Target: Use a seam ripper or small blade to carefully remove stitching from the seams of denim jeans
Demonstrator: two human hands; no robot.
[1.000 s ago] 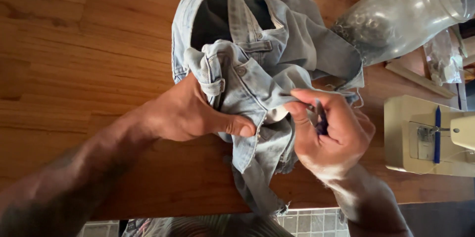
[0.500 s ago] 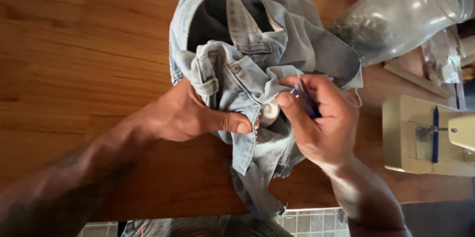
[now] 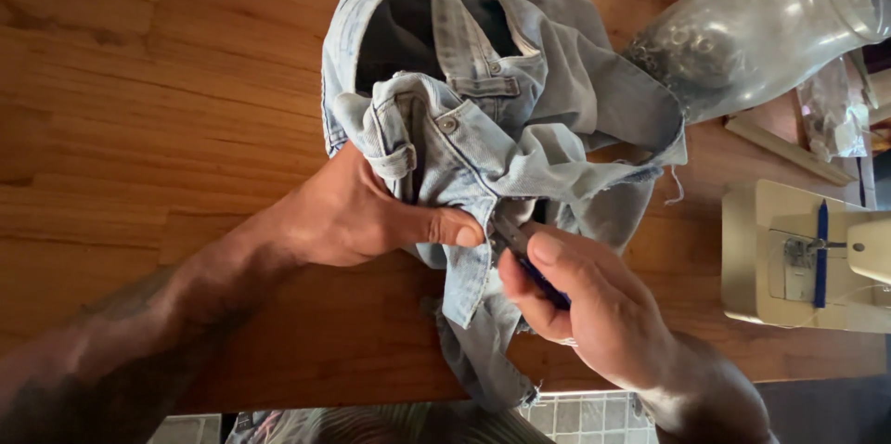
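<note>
A pair of light blue jeans lies bunched on the wooden table, waistband and button facing up. My left hand pinches a fold of the denim near the fly, thumb pressed on the cloth. My right hand grips a small dark blue-handled tool, its metal tip touching the denim just beside my left thumb. What kind of tool it is stays unclear, since my fingers cover most of it.
A large clear glass jar stands at the back right, close to the jeans. A cream sewing machine sits at the right edge. The table's near edge runs just below my hands, with tiled floor beneath.
My right hand has dropped lower and toward me, bringing the tool's tip against the denim by my left thumb. My left hand keeps its pinch on the fold.
</note>
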